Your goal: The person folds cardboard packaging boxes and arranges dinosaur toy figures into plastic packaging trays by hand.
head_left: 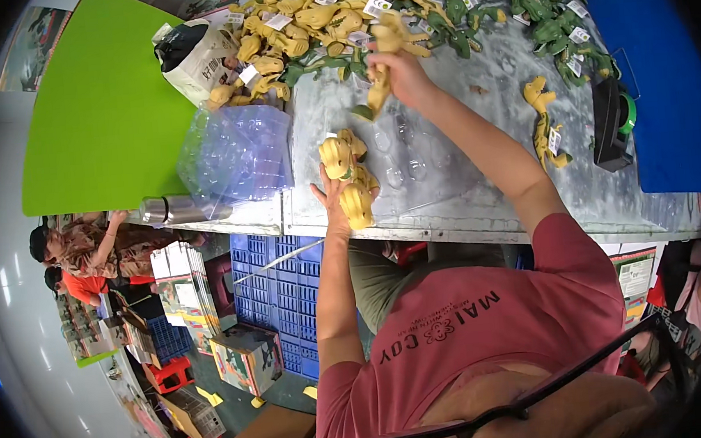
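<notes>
Near the front edge of the table, my left hand (336,206) is closed around yellow toy dinosaurs (356,205), its thumb sticking out and its other fingers partly hidden by them. Another yellow dinosaur head (335,156) is just beyond, against the fingertips. My right hand (407,74) reaches farther out, gripping a yellow toy dinosaur (379,91) raised over the table by its body. Beneath that arm, a clear moulded plastic tray (395,154) lies on the grey tabletop. To the right rests a single yellow-and-green toy dinosaur (542,121) with a white tag.
Heaped yellow dinosaurs (322,19) and green ones (550,34) cover the far side. Clear plastic trays (238,154), a white bag (196,62) and a steel flask (170,209) stand left. A black tape dispenser (609,129) sits right; blue crates (279,307) are below.
</notes>
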Demonstrator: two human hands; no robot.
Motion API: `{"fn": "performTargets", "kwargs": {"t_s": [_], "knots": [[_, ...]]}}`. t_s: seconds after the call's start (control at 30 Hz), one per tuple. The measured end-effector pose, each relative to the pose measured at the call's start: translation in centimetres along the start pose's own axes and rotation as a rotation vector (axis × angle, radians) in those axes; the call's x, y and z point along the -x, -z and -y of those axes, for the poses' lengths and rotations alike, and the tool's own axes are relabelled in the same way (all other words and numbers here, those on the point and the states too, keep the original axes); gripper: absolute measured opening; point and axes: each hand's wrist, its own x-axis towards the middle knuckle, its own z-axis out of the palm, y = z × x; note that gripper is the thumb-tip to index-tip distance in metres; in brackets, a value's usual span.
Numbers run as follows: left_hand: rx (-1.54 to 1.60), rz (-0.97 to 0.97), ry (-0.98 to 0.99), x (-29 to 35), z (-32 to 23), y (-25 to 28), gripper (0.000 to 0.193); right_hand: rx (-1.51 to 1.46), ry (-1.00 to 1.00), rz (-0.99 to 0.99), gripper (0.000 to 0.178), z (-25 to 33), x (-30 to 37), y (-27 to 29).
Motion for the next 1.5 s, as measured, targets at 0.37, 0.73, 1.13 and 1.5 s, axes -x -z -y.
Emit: {"fn": "performTargets", "kwargs": {"t_s": [0.37, 0.73, 1.13, 1.5], "knots": [[0.191, -0.048, 0.107, 0.8, -1.8, 2.6, 0.085, 1.342, 0.148, 0.195, 0.03, 2.5, 8.7, 0.6], [0.05, -0.044, 0.098, 1.3, -2.0, 2.0, 0.086, 1.418, 0.555, 0.287, 0.038, -4.1, 16.0, 3.1], [0.055, -0.073, 0.097, 1.5, -1.9, 1.9, 0.079, 1.529, 0.705, 0.802, 0.037, -1.5, 16.6, 1.3], [0.069, -0.079, 0.106, 1.3, -2.5, 2.1, 0.082, 1.664, 0.685, 0.751, 0.027, -2.7, 17.1, 0.9]]}}
